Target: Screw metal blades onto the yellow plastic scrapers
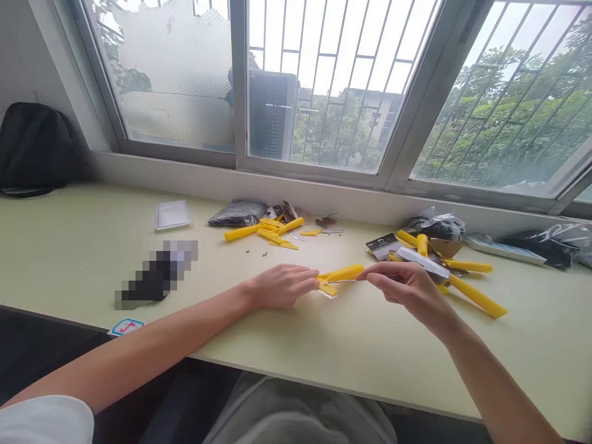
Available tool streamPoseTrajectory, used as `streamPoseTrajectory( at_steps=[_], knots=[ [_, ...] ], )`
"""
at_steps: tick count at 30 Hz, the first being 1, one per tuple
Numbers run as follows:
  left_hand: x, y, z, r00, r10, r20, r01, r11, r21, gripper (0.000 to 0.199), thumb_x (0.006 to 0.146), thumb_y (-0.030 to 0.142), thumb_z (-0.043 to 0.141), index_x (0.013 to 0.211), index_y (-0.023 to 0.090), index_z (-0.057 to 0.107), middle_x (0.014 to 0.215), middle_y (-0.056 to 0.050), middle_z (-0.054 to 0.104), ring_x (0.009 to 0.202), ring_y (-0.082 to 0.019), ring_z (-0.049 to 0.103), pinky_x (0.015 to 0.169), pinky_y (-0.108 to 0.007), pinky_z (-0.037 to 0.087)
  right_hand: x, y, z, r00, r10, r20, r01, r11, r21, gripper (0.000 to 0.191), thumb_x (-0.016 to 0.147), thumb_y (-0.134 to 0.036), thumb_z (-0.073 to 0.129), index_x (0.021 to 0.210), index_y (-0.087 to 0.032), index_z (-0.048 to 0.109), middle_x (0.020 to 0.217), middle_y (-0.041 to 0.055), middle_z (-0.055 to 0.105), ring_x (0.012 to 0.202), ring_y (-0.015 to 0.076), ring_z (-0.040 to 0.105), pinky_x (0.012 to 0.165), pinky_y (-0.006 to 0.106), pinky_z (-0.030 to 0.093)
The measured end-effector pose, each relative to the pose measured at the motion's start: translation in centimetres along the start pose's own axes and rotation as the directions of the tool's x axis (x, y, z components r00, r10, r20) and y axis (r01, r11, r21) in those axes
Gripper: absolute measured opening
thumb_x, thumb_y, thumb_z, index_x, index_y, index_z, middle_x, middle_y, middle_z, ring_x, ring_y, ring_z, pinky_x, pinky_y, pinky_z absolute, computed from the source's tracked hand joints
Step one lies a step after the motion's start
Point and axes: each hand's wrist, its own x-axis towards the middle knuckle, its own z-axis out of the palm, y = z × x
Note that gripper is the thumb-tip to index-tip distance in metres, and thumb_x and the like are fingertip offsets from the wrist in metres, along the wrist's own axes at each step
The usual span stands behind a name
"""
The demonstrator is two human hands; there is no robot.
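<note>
A yellow plastic scraper [345,272] lies low over the table, its handle pointing right. My left hand [284,285] is closed on its head end, and the fingers hide part of it. In my right hand [409,288] is a thin metal screwdriver [345,281], pinched between thumb and fingers, most of its handle hidden in the grip. Its tip meets a small screw on the yellow head piece [327,288]. A pale blade edge shows just under that piece.
Behind my left hand are more yellow scrapers [263,232], a dark plastic-wrapped packet [237,213] and tiny screws [264,253]. Several scrapers with cards [476,295] pile up at right. A clear flat case [172,214] is back left, a black bag [39,148] far left. Windows line the back.
</note>
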Motion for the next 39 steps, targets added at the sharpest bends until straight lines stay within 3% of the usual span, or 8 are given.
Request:
streamPoseTrajectory(
  at_steps=[13, 22, 39],
  knots=[
    [0.1, 0.1, 0.0, 0.998, 0.042, -0.052, -0.038, 0.996, 0.078, 0.020, 0.096, 0.007, 0.040, 0.102, 0.015, 0.058, 0.114, -0.012, 0.071, 0.101, -0.019, 0.070, 0.081, -0.030, 0.056, 0.1, 0.3, -0.9, 0.999, -0.033, 0.029, 0.034, 0.999, -0.024, 0.035, 0.085, -0.046, 0.068, 0.095, -0.015, 0.080, 0.059, -0.0032, 0.038, 0.054, 0.0098, 0.030, 0.050, 0.027, 0.020],
    [0.0, 0.1, -0.1, 0.998, 0.053, -0.046, -0.048, 0.995, 0.088, 0.021, 0.096, 0.007, 0.040, 0.102, 0.015, 0.059, 0.115, -0.011, 0.071, 0.103, -0.019, 0.070, 0.083, -0.030, 0.056, -0.3, -0.5, 0.7, 0.996, -0.081, 0.023, 0.082, 0.996, -0.043, 0.032, 0.084, -0.046, 0.069, 0.087, -0.017, 0.080, 0.059, -0.0019, 0.044, 0.055, 0.0098, 0.032, 0.049, 0.025, 0.022],
    [0.2, 0.2, -0.1, 0.998, 0.049, -0.046, -0.045, 0.995, 0.085, 0.022, 0.097, 0.007, 0.038, 0.101, 0.016, 0.058, 0.113, -0.011, 0.072, 0.101, -0.019, 0.070, 0.082, -0.029, 0.056, -0.3, -0.2, 0.5, 0.997, -0.071, -0.002, 0.071, 0.996, -0.057, 0.033, 0.084, -0.047, 0.068, 0.091, -0.018, 0.081, 0.057, -0.0022, 0.044, 0.053, 0.0100, 0.031, 0.048, 0.025, 0.022]
  ],
)
